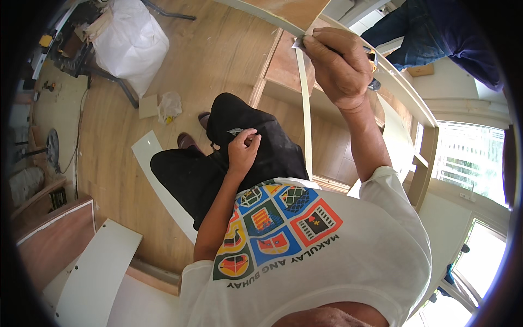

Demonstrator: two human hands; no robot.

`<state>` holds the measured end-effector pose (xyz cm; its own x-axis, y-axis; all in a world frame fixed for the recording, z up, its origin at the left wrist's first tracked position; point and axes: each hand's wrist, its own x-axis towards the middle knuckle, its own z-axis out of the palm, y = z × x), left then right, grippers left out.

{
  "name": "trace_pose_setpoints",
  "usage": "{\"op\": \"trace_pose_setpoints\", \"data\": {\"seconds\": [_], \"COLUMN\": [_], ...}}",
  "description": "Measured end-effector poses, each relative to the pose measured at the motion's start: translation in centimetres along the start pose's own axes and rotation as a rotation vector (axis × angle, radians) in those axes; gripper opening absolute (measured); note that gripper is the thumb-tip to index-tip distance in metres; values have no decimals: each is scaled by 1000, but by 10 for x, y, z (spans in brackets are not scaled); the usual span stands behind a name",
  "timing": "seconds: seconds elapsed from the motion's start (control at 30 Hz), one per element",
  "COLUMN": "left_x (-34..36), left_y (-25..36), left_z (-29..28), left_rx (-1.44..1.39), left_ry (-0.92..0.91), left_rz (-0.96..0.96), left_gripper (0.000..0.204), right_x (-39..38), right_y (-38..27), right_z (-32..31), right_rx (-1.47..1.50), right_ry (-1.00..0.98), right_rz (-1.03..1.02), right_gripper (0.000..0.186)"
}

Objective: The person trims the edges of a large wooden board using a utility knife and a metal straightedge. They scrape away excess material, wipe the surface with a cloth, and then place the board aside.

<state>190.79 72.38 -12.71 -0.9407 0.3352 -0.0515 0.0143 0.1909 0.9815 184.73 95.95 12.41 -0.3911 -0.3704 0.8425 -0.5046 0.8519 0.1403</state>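
Observation:
My right hand (343,68) is raised at the upper right, its thumb and fingers pinching a small flat grey piece (298,42). That piece meets the pale edge of a wooden cabinet board (267,17). Whether it is metal or another material, I cannot make out. Over my black-trousered lap, my left hand (243,152) is closed with its fingers curled together. A small silvery-white scrap (235,131) shows beside its fingertips; whether the hand grips it is unclear. Below my right hand, a long pale strip (305,103) runs down along the cabinet.
A white sack (128,41) stands at the upper left, near a clear plastic bag (170,106) on the wooden floor. White panels (101,272) lie at the lower left and beside my legs. Another person in jeans (406,38) is at the upper right, behind the cabinet frame (403,82).

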Motion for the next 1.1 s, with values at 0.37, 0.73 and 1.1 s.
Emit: {"op": "trace_pose_setpoints", "data": {"seconds": [0.37,0.73,1.1], "left_x": [1,0,0], "left_y": [-8,-7,8], "left_z": [0,-1,-11], "left_rx": [16,2,-457], "left_ry": [4,-11,-122], "left_rz": [4,-7,-242], "left_gripper": [20,21,11], "right_x": [-1,8,-10], "right_y": [-4,-3,-7], "right_z": [5,2,9], "right_rx": [24,-46,8], "right_ry": [68,28,-135], "right_rz": [-31,-34,37], "right_gripper": [33,35,32]}}
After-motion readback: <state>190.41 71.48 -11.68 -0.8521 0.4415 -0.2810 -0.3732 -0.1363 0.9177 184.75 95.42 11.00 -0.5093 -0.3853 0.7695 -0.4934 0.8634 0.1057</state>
